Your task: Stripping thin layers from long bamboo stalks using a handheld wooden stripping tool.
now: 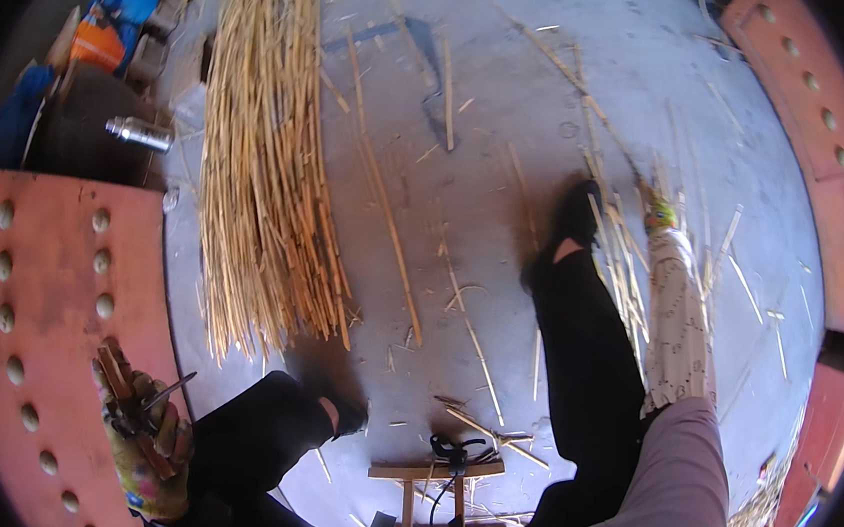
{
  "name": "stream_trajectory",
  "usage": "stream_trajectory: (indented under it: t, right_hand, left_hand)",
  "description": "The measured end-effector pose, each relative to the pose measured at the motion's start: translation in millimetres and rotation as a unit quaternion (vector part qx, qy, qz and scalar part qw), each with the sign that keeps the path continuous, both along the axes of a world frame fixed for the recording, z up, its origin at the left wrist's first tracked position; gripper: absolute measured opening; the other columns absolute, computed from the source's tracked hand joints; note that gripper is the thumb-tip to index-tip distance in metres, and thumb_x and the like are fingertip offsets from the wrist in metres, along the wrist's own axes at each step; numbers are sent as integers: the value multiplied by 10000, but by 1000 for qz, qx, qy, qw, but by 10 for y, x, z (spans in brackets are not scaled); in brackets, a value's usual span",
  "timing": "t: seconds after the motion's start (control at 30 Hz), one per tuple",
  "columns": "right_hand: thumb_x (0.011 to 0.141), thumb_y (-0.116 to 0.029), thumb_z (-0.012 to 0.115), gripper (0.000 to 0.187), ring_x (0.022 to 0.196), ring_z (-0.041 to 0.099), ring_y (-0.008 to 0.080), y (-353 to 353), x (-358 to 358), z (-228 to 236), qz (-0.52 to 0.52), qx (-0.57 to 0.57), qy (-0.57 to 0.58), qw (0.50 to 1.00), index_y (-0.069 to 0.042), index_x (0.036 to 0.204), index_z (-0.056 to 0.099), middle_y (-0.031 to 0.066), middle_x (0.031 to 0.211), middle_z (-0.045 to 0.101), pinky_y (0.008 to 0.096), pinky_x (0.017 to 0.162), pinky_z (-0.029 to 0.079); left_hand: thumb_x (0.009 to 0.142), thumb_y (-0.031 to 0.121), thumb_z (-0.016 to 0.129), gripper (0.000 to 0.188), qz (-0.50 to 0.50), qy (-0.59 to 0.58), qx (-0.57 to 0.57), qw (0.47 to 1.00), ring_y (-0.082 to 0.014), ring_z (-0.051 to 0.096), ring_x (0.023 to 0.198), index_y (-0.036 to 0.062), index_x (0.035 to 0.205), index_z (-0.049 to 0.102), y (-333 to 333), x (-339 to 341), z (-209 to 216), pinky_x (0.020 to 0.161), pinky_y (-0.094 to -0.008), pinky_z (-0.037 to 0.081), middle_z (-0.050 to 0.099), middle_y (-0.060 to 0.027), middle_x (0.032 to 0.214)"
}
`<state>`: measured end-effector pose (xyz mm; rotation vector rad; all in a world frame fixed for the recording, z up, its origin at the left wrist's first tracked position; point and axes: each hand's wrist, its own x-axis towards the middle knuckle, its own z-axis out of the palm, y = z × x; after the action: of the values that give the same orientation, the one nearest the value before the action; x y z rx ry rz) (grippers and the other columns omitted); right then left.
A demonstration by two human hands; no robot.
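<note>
My left hand (156, 456), in a patterned work glove, is at the lower left beside the red studded panel. Its fingers are wrapped round a wooden tool with a dark metal blade (170, 390). My right arm, in a pale patterned sleeve cover (676, 316), stretches down past my right leg to the floor. At its end my gloved right hand (659, 217) is among thin reed stalks (615, 265) by my right shoe. Blur hides its fingers, so I cannot tell whether it grips any stalk.
A thick bundle of long reeds (265, 169) lies on the grey floor to the left. Loose stalks (385, 225) are scattered about. A low wooden stool (436, 474) stands between my legs. Red studded panels (65, 333) are at left and far right. A metal canister (140, 132) is at upper left.
</note>
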<state>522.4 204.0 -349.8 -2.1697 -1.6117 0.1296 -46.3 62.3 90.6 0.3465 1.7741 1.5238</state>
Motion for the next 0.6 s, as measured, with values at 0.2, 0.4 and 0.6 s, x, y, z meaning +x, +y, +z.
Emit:
stream_trajectory:
  t: [0.2,0.4,0.6]
  right_hand:
    - [761,-109,496,401,974,498,296,-111,-76,-413,-65,-37,312,947,-148,1157,447,144,1098,487,364,815,401]
    - [736,-123,468,124,770,562,323,-334,74,197,-51,-193,-118,973,-109,801,573,151,809,571,397,632,453]
    - [760,-191,432,185,631,556,302,729,-516,1067,139,82,-33,986,-77,823,563,161,752,563,360,550,452]
  left_hand:
    - [813,408,427,336,-72,-33,22,997,-85,423,397,118,982,439,-53,-141,22,327,-210,393,488,-5,719]
    - [810,468,391,392,-140,-119,63,981,-122,440,378,89,876,466,-79,-191,-132,300,-230,358,483,-31,629]
    - [791,521,396,419,-193,-198,-13,961,-126,428,364,108,774,462,-129,-178,82,308,-240,349,439,-20,521]
